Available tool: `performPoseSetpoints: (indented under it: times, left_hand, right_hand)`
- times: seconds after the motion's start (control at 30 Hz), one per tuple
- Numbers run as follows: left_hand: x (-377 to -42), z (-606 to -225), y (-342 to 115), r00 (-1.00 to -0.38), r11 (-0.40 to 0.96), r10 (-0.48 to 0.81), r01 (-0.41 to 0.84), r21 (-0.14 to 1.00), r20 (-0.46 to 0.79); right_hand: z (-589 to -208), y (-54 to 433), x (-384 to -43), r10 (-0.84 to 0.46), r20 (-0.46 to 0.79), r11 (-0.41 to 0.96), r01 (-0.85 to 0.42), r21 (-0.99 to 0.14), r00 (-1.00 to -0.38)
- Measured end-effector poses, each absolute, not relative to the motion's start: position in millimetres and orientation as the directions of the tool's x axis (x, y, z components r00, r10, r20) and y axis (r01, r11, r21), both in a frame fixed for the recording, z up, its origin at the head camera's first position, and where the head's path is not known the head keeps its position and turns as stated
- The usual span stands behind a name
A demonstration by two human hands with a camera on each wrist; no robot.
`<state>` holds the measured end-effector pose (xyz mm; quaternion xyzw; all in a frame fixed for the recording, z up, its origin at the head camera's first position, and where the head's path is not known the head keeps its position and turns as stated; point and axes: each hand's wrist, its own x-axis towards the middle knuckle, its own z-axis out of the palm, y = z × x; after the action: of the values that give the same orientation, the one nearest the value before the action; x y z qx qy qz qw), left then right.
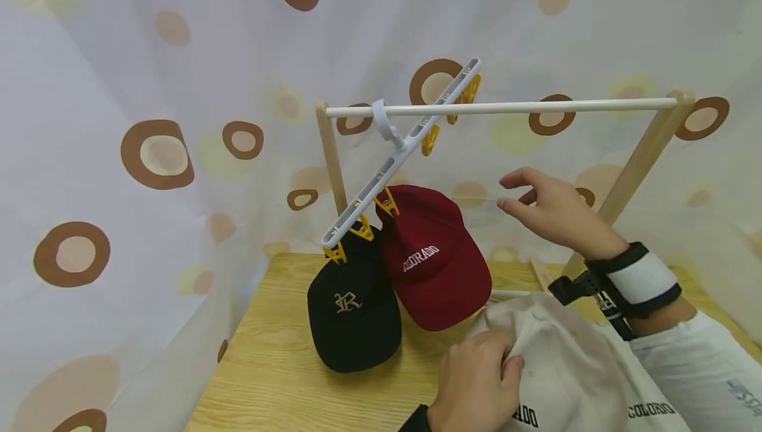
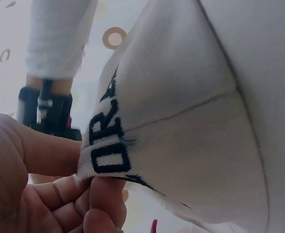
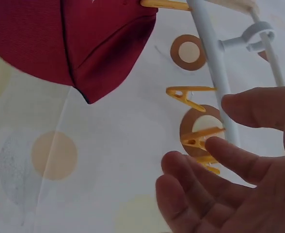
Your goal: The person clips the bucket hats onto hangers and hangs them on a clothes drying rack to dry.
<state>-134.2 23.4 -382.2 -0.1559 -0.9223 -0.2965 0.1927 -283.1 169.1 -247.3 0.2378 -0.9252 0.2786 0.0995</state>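
My left hand (image 1: 476, 379) pinches a beige cap (image 1: 553, 339) with dark lettering at the lower middle of the head view. Close up in the left wrist view, thumb and fingers grip the cloth beside the letters. My right hand (image 1: 553, 210) is raised in the air with loosely bent fingers, holding nothing, right of a pale clip hanger (image 1: 375, 184). From the hanger's near half hang a black cap (image 1: 357, 329) and a red cap (image 1: 440, 247), held by yellow clips (image 1: 362, 228). Farther along, vacant yellow clips (image 3: 188, 94) appear beyond the right fingers in the right wrist view.
The hanger hooks over a white rail (image 1: 536, 107) between wooden posts (image 1: 643, 161). More beige fabric lettered COLORADO (image 1: 651, 410) lies at lower right. Beneath is a wood-grain table (image 1: 268, 352); a patterned curtain (image 1: 178, 75) stands behind.
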Motion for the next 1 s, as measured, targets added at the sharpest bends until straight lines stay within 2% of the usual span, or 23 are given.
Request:
performPoseSetpoints:
  times: [0.17,0.27,0.47,0.7,1.0]
  left_hand:
    - [-132,-382,19,-0.895,0.777,0.17,0.379,0.503,0.412]
    - [-132,-382,16,-0.911,0.775,0.169,0.36,0.52,0.377]
    - [-133,-385,12,-0.937,0.751,0.213,0.339,0.567,0.278]
    - [-133,-392,6,-0.925,0.76,0.234,0.366,0.537,0.299]
    - [-134,-395,2,-0.927,0.766,0.233,0.361,0.531,0.295]
  right_hand:
    - [-250,144,-301,-0.366,0.464,0.676,-0.573,-0.463,-0.807]
    - [-253,129,-311,-0.337,0.51,0.653,-0.587,-0.479,-0.792]
    - [-250,105,-327,-0.315,0.445,0.645,-0.533,-0.548,-0.838]
    - [-247,93,-342,-0.295,0.365,0.648,-0.466,-0.603,-0.883]
    - [-247,79,-357,-0.268,0.358,0.636,-0.443,-0.632,-0.895]
